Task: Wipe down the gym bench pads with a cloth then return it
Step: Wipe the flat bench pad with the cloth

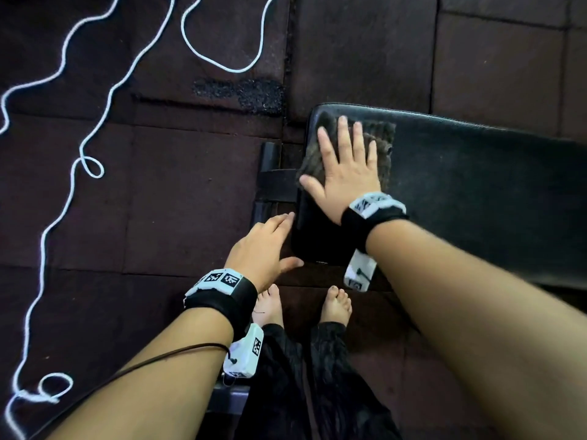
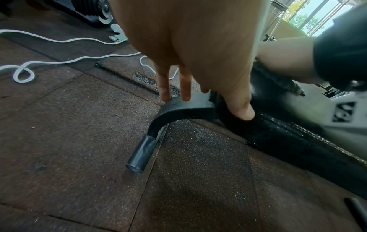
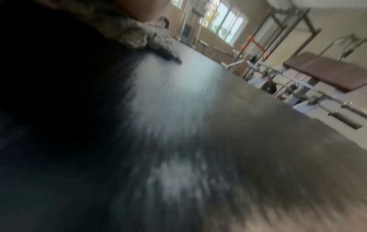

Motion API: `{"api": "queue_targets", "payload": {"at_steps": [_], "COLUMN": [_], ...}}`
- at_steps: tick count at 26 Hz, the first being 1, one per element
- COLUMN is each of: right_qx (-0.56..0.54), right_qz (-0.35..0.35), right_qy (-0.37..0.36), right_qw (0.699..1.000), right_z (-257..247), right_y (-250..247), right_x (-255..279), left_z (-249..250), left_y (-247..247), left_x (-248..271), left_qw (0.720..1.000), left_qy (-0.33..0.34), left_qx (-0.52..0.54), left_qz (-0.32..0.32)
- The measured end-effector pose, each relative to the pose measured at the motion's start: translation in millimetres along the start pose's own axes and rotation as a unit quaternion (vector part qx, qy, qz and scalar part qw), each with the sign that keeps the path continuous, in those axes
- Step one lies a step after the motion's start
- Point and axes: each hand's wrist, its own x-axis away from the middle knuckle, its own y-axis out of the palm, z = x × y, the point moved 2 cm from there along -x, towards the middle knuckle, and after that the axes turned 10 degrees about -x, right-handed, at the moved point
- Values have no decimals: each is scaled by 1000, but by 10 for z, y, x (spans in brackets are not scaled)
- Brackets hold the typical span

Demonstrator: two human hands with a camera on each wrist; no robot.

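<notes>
Grey-brown fuzzy cloth [image 1: 379,147] lies spread on the near end of the black padded vinyl gym bench pad [image 1: 476,185], pinned flat under the right hand [image 1: 346,173], whose fingers are straight and splayed across it rather than curled round it. The left hand [image 1: 260,249] holds nothing: its fingers are extended, its thumb [image 2: 241,108] resting against the pad's edge above the curved black metal bench foot [image 2: 168,114]. White cord [image 1: 95,100] snakes over the dark brown rubber floor tiles [image 1: 158,201].
</notes>
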Motion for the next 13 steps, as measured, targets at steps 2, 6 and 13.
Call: {"api": "queue_targets", "payload": {"at_steps": [2, 6, 13], "right_qx": [5, 2, -38], "right_qz": [-8, -76, -6], "right_qy": [-40, -145, 33], "right_qw": [999, 987, 999], "right_z": [-152, 44, -106], "right_y": [189, 288, 103], "right_x": [499, 1083, 223], "left_z": [10, 25, 23], "left_y": [-22, -63, -61], "left_x": [-6, -18, -10], "left_qw": [1000, 1000, 1000], "left_qy": [-3, 6, -3], "left_qx": [5, -8, -9], "left_qz": [-1, -8, -11]}}
